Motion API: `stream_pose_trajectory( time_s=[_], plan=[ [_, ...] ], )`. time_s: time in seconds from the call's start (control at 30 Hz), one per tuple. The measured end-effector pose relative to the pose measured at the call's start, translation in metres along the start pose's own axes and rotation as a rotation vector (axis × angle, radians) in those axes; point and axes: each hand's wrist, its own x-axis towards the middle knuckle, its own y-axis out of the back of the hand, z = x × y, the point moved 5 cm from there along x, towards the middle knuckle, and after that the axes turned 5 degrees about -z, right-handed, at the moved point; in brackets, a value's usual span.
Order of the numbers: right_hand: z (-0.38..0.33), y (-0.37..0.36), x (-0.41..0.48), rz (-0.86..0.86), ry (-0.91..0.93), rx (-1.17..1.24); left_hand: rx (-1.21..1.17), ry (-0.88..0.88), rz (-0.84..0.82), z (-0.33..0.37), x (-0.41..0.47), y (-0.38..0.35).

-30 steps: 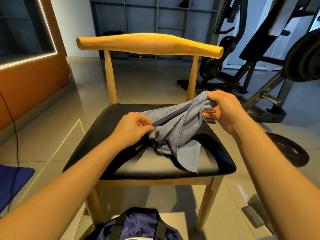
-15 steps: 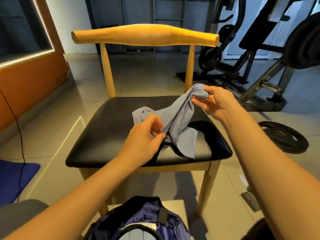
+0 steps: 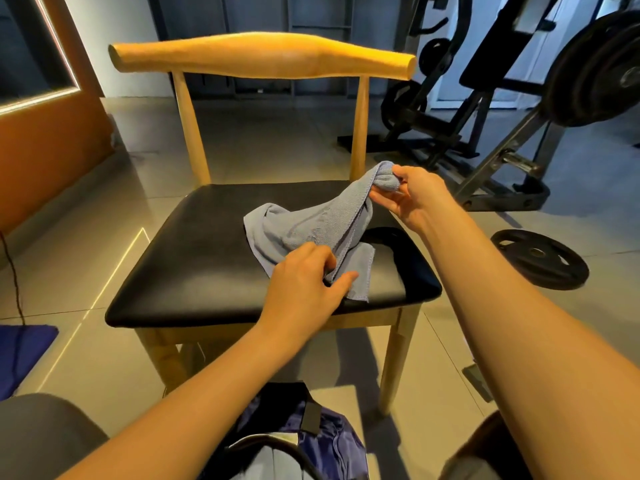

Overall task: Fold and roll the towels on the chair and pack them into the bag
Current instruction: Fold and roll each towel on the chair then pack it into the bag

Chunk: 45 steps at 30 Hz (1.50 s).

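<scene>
The pale wooden chair [image 3: 207, 258] with its black padded seat fills the middle of the view, and the black steel gym machine [image 3: 485, 140] stands behind it to the right with a round black weight plate [image 3: 540, 258] flat on the tiles beside it. At the bottom edge, on the floor in front of the chair, sits the dark navy fabric bag [image 3: 332, 441], its mouth apparently open towards the person. On the right half of the seat lies the grey-blue microfibre towel [image 3: 311, 223], crumpled rather than flat: one end is lifted off the seat and the rest drapes down in loose folds, with a stitched hem showing along the edge and a flap lying on the seat near the front. Its long axis runs on a slant, from the far right of the seat down to the near middle. The right hand [image 3: 412, 195] grips the raised, bunched end between thumb and fingers above the seat's far right corner. The left hand [image 3: 304, 282], the nearer one, pinches a fold of the lower edge close to the seat's front. A dark shape lies under the towel's right side; whether it is another cloth cannot be told. Judging by this, the towel has yet to be spread, and drawing the hands apart along that slant would pull it flat for folding.
</scene>
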Motion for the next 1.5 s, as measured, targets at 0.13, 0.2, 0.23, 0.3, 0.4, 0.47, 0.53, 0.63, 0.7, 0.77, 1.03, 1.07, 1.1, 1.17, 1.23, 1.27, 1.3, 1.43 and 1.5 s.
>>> stream_pose_trajectory(
  time_s=[0.13,0.2,0.23,0.3,0.4,0.47,0.53,0.63,0.7,0.77,1.03,1.07,1.1,1.17,1.23,1.27,1.3,1.43,1.5],
  plan=[
    [-0.002,0.002,-0.001,0.035,0.020,-0.008,0.084,0.013,0.014,0.001,-0.002,0.001],
    [-0.004,0.003,0.001,0.054,0.027,-0.007,0.117,0.035,0.014,-0.003,-0.001,0.011],
    [-0.005,0.004,0.000,0.069,0.026,-0.018,0.126,0.055,0.020,-0.005,0.001,0.020],
    [-0.007,0.002,-0.002,0.081,0.025,-0.037,0.139,0.102,0.064,-0.013,0.008,0.046],
    [-0.012,-0.002,-0.004,0.071,0.066,-0.124,0.110,0.107,0.177,-0.026,0.025,0.097],
    [-0.018,-0.012,-0.010,0.006,0.138,-0.193,0.066,0.075,0.234,-0.031,0.037,0.129],
    [-0.026,-0.021,-0.015,-0.065,0.233,-0.218,0.034,0.038,0.251,-0.038,0.046,0.149],
    [-0.035,-0.025,-0.013,-0.107,0.307,-0.153,-0.056,0.052,0.153,-0.058,0.047,0.153],
    [-0.036,-0.025,-0.012,-0.119,0.303,-0.119,-0.095,0.073,0.066,-0.070,0.038,0.143],
    [-0.032,-0.025,-0.011,-0.117,0.309,-0.146,-0.097,0.073,0.009,-0.079,0.026,0.130],
    [-0.014,-0.018,-0.002,0.045,0.326,-0.373,-0.022,0.027,-0.066,-0.089,-0.010,0.098],
    [-0.013,-0.016,0.000,0.058,0.327,-0.385,-0.006,0.031,-0.066,-0.090,-0.013,0.098],
    [-0.013,-0.013,0.001,0.063,0.329,-0.394,0.005,0.037,-0.068,-0.092,-0.015,0.098],
    [-0.013,-0.011,0.003,0.065,0.327,-0.395,0.015,0.057,-0.077,-0.095,-0.018,0.097],
    [-0.013,-0.009,0.004,0.066,0.321,-0.394,0.006,0.092,-0.083,-0.098,-0.020,0.095],
    [-0.013,-0.009,0.004,0.067,0.320,-0.392,-0.007,0.109,-0.084,-0.099,-0.021,0.094],
    [-0.013,-0.009,0.004,0.069,0.321,-0.390,-0.021,0.125,-0.084,-0.100,-0.021,0.094],
    [-0.013,-0.008,0.002,0.077,0.321,-0.389,-0.041,0.161,-0.096,-0.100,-0.021,0.089],
    [-0.012,-0.007,0.001,0.081,0.309,-0.389,-0.040,0.181,-0.074,-0.100,-0.020,0.091]
  ],
)
